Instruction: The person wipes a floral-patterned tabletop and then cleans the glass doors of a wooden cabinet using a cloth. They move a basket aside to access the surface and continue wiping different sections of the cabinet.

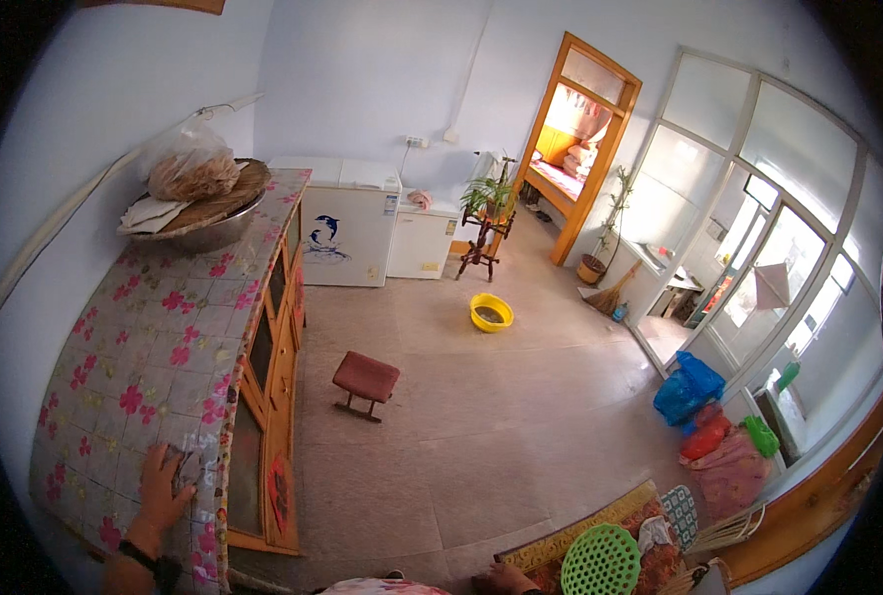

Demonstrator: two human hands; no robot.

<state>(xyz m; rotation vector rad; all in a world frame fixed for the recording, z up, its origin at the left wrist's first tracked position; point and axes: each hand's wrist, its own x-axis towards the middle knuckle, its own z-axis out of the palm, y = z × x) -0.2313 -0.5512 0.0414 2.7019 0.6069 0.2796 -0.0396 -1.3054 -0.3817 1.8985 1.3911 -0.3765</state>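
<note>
My left hand (162, 487) rests on the flowered plastic cloth (166, 327) that covers a wooden cabinet, its thumb and fingers spread around a small dark greyish item (187, 470). Whether the fingers grip that item is not clear. At the bottom edge, my right hand (508, 579) is partly cut off, beside a patterned red and gold cover (583, 532); its fingers are hard to make out. Just right of it stands a green perforated plastic stool or basket (601, 561). On the cabinet's far end, a woven tray (226, 197) with a plastic bag of food (192, 175) lies over a metal basin (214, 232).
A small red padded stool (367, 375) and a yellow basin (491, 312) stand on the floor. Beyond are two white chest freezers (345, 230) and a plant stand (480, 249). Blue (687, 390) and red bags (706, 433) lie by the glass partition, near a broom (611, 294).
</note>
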